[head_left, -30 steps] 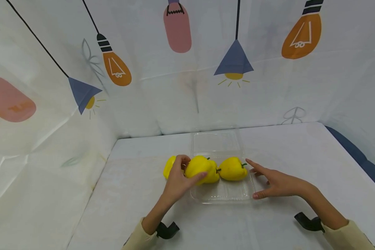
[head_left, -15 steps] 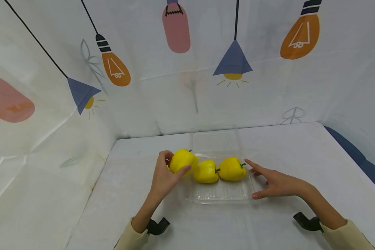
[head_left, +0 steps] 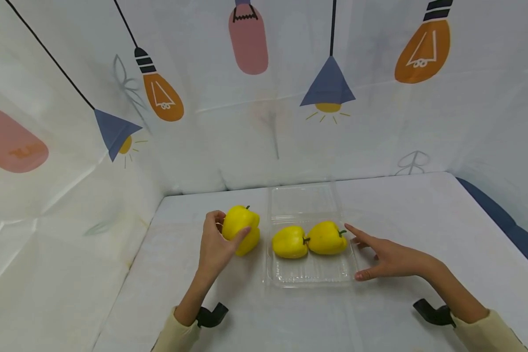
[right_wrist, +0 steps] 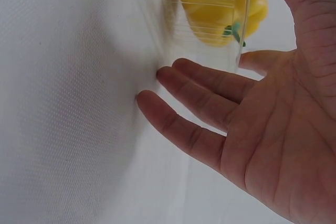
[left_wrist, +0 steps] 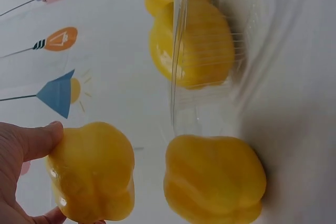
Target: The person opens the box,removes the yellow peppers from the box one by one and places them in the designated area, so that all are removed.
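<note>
My left hand (head_left: 217,248) grips a yellow bell pepper (head_left: 238,219) between thumb and fingers, left of a clear plastic clamshell box (head_left: 310,274). In the left wrist view this held pepper (left_wrist: 94,171) hangs above the table, apart from another yellow bell pepper (left_wrist: 215,179) that rests on the tabletop. From the head, that resting pepper (head_left: 249,243) shows partly behind the held one. Two more yellow peppers, one on the left (head_left: 289,242) and one on the right (head_left: 327,238), lie inside the box. Beside the box's right wall my right hand (head_left: 391,259) is spread with straight fingers, holding nothing.
The box's lid (head_left: 305,199) lies folded back toward the rear of the white-covered table (head_left: 193,293). A white printed cloth (head_left: 255,132) hangs behind and at the left. A dark blue piece of furniture (head_left: 497,205) stands beyond the right edge.
My left hand has carried the pepper leftward from over the box to above the pepper on the table. Two peppers stay in the box. The right hand has kept its place.
</note>
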Demonstrator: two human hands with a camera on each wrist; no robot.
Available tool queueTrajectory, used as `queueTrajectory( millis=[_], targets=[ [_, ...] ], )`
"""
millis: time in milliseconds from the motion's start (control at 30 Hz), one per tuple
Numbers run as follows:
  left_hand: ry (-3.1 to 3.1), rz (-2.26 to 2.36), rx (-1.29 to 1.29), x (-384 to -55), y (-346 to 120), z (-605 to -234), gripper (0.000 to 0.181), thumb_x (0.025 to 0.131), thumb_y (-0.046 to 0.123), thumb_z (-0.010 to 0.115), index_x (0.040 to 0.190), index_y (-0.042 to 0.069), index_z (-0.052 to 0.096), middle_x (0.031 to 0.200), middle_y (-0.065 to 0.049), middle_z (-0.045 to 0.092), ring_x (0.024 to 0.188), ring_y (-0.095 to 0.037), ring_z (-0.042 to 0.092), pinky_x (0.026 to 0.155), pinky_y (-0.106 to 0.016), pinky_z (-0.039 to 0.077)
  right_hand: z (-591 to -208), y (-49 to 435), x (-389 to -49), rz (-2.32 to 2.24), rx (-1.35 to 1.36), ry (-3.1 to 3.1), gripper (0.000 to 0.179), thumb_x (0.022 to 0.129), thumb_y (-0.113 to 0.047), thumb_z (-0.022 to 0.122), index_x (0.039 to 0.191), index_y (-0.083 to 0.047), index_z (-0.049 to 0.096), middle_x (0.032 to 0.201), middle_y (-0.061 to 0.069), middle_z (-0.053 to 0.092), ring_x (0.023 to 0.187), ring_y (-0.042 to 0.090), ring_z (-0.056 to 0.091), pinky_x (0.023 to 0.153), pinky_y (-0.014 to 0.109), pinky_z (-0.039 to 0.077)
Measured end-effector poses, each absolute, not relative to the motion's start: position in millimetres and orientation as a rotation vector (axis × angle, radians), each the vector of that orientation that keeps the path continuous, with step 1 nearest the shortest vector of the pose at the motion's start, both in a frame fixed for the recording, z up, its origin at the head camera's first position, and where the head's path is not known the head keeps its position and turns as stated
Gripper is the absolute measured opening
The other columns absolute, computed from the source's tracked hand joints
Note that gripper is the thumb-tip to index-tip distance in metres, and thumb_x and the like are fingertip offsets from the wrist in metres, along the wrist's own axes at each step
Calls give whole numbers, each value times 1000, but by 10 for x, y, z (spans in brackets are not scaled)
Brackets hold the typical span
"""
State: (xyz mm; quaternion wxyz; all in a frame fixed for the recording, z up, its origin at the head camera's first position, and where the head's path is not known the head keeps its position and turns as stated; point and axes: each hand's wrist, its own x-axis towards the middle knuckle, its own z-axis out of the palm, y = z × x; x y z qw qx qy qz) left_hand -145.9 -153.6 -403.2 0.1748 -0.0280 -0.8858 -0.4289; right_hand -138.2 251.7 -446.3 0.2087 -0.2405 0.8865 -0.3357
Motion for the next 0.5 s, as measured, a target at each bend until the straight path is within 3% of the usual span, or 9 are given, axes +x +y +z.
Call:
queueTrajectory(
  millis=[500],
  targets=[
    [-2545,-1128,70,-1527,-1803,-4097,66,78,39,76,121,3,41,109,-12,48,88,-24,47,73,-34,45,-4461,2504,-1374,-926,-662,2472,108,76,-44,76,152,-24,1,140,21,42,122,38,44,87,55,46]
  ],
)
